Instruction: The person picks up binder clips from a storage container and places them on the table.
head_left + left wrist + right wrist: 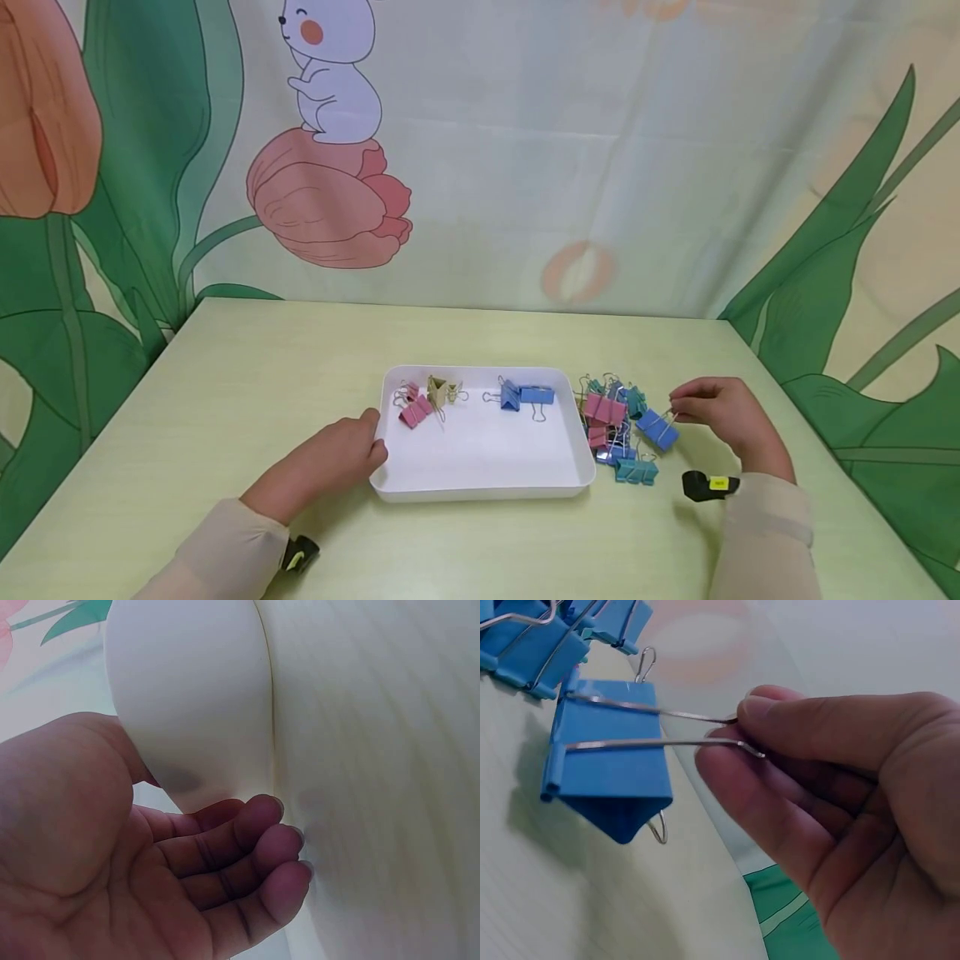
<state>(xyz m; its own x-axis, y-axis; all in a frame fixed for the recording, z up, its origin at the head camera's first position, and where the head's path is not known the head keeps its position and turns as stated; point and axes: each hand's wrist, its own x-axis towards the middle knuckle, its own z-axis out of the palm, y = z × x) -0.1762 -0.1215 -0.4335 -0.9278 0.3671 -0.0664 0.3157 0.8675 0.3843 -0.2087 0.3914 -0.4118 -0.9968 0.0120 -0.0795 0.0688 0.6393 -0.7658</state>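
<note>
My right hand (723, 412) pinches a wire handle of a blue binder clip (657, 430) between thumb and fingertips, beside the pile. In the right wrist view this blue clip (615, 742) hangs above the table with its other handle behind it. My left hand (341, 450) holds the left end of a white tray (480, 467); the left wrist view shows curled fingers (259, 844) against the outer wall, while the thumb tip is hidden behind the tray. Inside the tray lie pink clips (416, 411) and gold clips (437, 392) at left, and two blue clips (536, 396) at right.
A pile of pink, blue and teal binder clips (603, 408) lies against the tray's right side. One teal clip (636, 472) sits at its near edge. A printed curtain (480, 167) hangs behind the pale table (300, 350).
</note>
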